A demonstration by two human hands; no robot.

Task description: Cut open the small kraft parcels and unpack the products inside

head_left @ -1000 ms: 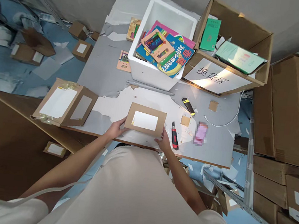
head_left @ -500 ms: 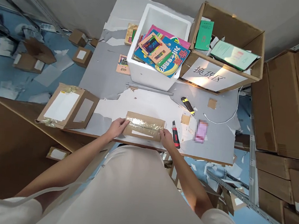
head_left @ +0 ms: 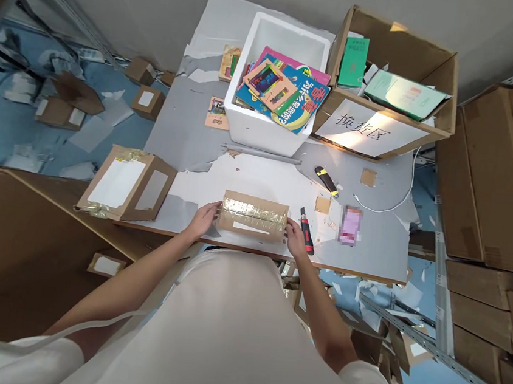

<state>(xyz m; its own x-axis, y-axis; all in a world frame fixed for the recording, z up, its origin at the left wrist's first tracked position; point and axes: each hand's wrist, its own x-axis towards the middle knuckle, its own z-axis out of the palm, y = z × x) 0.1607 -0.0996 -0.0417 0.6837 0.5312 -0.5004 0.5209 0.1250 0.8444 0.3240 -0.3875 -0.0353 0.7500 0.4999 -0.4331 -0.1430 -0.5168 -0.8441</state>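
A small cardboard box [head_left: 255, 208], sealed with shiny clear tape and bearing a white strip on its near side, is held between my two hands at the table's front edge. My left hand [head_left: 204, 221] grips its left end, and my right hand [head_left: 295, 237] has hold of the right end. Some fingertips are hidden behind the box ends. Just right of my right hand lies a red and black box cutter [head_left: 307, 233]. Farther back is a black and yellow box cutter [head_left: 326, 181]. Between the cutters sits a cardboard scrap [head_left: 322, 205].
A white foam box [head_left: 262, 133] full of books and an open carton [head_left: 443, 114] with green boxes stand at the back. A taped carton [head_left: 147, 189] is at the table's left, a blurred pink item [head_left: 351, 225] at right. Stacked cartons [head_left: 491, 180] line the right side.
My fingers have shifted from the top edges of the box down around its two ends. The whole view has moved slightly, so everything appears a little farther right.
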